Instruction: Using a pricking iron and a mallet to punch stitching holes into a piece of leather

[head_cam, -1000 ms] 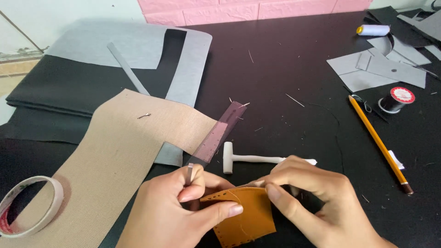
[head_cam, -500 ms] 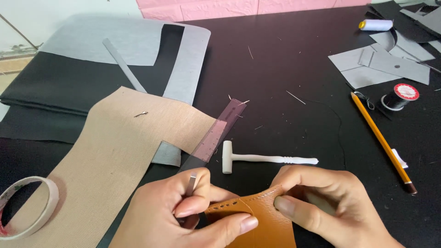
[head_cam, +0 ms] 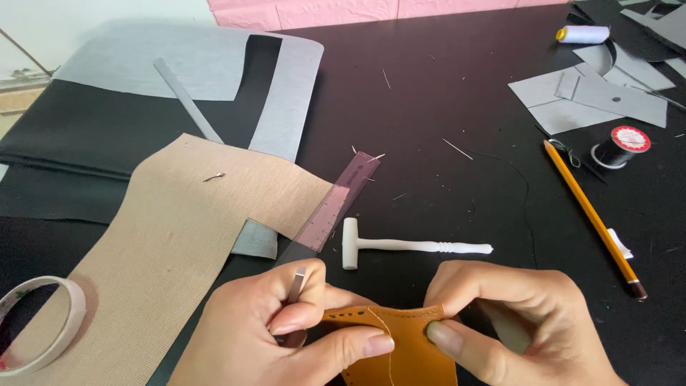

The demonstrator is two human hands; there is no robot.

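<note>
A tan leather piece (head_cam: 400, 350) with a row of punched holes along its top edge is held at the bottom of the head view. My left hand (head_cam: 279, 332) pinches its left side with the thumb and also grips a small flat metal tool (head_cam: 296, 284) that stands upright between the fingers. My right hand (head_cam: 514, 322) pinches the leather's right side, thumb on the front. A light thread runs down the leather's face. Just beyond the hands lies a small white mallet (head_cam: 407, 247).
A brown cloth panel (head_cam: 179, 229) and a translucent ruler (head_cam: 332, 209) lie to the left, with grey and black fabric (head_cam: 143, 100) behind. A tape roll (head_cam: 39, 322) sits at lower left. A pencil (head_cam: 593, 214), black thread spool (head_cam: 618, 146), white spool (head_cam: 582, 33) and grey cut pieces (head_cam: 593, 96) lie right.
Both hands have turned the leather piece so its holed edge now faces up and level. The view has tilted slightly, with the hands lower in the picture.
</note>
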